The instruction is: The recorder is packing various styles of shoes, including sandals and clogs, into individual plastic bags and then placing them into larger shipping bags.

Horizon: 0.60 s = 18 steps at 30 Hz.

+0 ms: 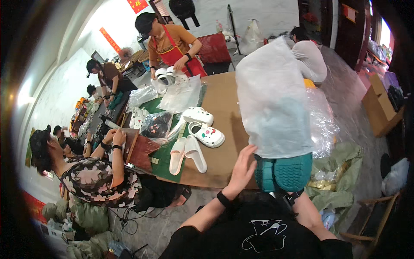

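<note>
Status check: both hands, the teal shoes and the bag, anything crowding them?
Left hand open, fingers spread, touching white bag. Right hand hidden under teal shoes, grip unclear. Bag drawn partway over shoes. White slippers and clogs lie apart on cardboard tabletop.

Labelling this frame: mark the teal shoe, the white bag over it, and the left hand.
teal shoe (284, 175): head view, on its ridged sole.
white bag (271, 103): head view, mid-panel.
left hand (242, 166): head view, back of the hand.

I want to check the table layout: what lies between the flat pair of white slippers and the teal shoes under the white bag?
Only bare brown table lies between the white slippers and the teal shoes; the left hand hovers above it, in the head view.
</note>
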{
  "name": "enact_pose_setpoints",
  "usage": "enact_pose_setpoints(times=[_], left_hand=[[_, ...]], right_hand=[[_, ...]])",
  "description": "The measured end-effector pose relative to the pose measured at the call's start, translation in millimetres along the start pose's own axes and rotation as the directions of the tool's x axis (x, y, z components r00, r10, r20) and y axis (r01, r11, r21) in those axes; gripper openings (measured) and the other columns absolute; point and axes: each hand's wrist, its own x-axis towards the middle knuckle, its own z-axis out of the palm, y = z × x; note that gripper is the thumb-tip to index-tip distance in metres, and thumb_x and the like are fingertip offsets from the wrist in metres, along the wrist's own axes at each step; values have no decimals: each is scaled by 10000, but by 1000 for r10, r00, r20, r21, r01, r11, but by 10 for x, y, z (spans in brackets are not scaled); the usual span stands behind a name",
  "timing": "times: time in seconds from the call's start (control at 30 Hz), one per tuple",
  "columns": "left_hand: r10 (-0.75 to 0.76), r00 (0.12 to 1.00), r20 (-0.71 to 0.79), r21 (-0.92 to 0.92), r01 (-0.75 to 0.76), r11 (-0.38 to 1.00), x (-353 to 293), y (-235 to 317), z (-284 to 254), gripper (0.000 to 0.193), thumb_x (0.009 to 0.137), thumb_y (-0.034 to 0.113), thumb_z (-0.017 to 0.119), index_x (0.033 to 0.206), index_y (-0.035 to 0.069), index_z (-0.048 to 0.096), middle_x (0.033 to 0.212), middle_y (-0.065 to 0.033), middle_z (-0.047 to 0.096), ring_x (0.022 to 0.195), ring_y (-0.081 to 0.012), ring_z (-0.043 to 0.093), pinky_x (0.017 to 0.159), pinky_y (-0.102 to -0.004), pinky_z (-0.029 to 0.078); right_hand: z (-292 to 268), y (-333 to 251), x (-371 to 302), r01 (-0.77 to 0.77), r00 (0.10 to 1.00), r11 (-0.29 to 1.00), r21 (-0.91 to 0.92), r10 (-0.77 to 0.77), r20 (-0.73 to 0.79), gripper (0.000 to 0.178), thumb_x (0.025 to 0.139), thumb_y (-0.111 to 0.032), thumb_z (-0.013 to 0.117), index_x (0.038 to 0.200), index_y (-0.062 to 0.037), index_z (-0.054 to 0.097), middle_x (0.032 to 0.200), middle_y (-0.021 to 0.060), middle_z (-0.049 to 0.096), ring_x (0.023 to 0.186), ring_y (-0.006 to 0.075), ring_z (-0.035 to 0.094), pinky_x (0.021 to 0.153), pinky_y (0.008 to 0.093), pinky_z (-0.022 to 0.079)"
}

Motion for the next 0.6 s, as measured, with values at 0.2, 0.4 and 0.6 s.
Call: enact_pose_setpoints(times=[0.2,0.4,0.6], left_hand=[[189,979,-75,112,-181,977,22,-92,39,234,750,-2,593,973,26,528,1011,-152,515,988,-335,503,873,-395,418],[268,961,65,40,-271,962,-296,109,-75,202,802,32,596,981,-7,510,975,-158,518,973,-342,518,833,-391,440],[95,995,2,4,-95,995,-297,249,-256,336,777,84,653,1094,62,542,1084,-133,484,998,-318,528,806,-374,476]], right_hand=[[-1278,-365,-189,-236,958,972,-20,236,161,530,968,-424,339,1350,-59,380,1303,121,476,1172,257,476,978,423,415],[-2281,-598,-182,-369,896,927,-69,374,240,527,968,-420,343,1350,-59,380,1304,120,475,1171,256,475,980,421,413],[-2317,-627,-153,-358,889,926,-123,378,259,525,967,-416,346,1350,-58,381,1304,120,475,1171,255,474,982,418,410]])
